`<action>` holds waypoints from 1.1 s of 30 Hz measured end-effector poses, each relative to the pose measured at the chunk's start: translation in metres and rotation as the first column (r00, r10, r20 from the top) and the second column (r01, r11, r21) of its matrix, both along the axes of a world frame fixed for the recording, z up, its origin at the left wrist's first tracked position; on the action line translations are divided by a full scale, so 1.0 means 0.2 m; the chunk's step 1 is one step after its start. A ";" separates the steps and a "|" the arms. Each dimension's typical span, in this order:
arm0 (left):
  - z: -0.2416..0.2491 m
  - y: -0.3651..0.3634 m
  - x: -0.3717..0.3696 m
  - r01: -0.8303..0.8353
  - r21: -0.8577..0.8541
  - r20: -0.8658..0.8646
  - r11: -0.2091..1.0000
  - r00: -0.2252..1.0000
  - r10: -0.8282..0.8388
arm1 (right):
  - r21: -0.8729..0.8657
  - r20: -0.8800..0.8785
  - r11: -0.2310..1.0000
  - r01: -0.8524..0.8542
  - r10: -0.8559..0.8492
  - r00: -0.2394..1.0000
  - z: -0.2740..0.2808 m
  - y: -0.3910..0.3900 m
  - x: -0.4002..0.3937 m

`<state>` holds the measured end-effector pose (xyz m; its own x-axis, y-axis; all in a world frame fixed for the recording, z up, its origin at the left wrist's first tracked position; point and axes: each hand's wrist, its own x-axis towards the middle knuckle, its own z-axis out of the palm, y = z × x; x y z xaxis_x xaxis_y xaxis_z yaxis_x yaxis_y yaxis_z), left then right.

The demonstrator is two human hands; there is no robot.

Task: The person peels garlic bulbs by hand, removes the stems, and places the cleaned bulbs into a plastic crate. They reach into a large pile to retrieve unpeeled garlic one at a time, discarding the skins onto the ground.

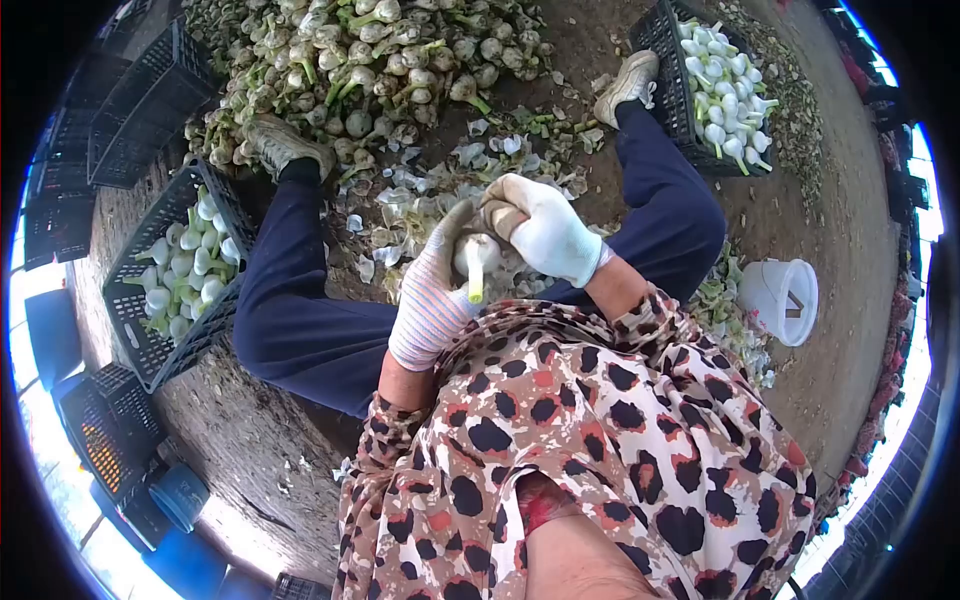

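Between my gloved hands is a white garlic bulb, its short green stem pointing down toward my body. My left hand, in a striped glove, is wrapped round the bulb's left side. My right hand, in a white glove with a soiled thumb, is closed at the bulb's upper right; whether it holds a piece of skin or a tool I cannot make out. Loose papery skins lie on the ground just beyond both hands.
A large heap of unpeeled garlic lies ahead. Black crates of white bulbs stand at left and upper right. A white bucket is at right. Stacked empty crates stand at upper left. My legs spread on both sides.
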<state>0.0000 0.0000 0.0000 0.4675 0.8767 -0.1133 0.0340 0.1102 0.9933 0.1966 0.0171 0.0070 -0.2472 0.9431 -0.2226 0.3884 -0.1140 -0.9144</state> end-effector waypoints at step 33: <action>0.12 -0.01 0.01 -0.180 0.047 -0.182 0.983 0.966 0.186 | -0.149 -0.694 0.980 -0.129 -0.011 0.720 -0.07 -0.14 0.04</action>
<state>0.0026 -0.0011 0.0237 0.2722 0.9497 -0.1550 0.1998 0.1018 0.9745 0.2046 -0.0105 -0.0066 -0.4514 0.8834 -0.1259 -0.3292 -0.2960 -0.8967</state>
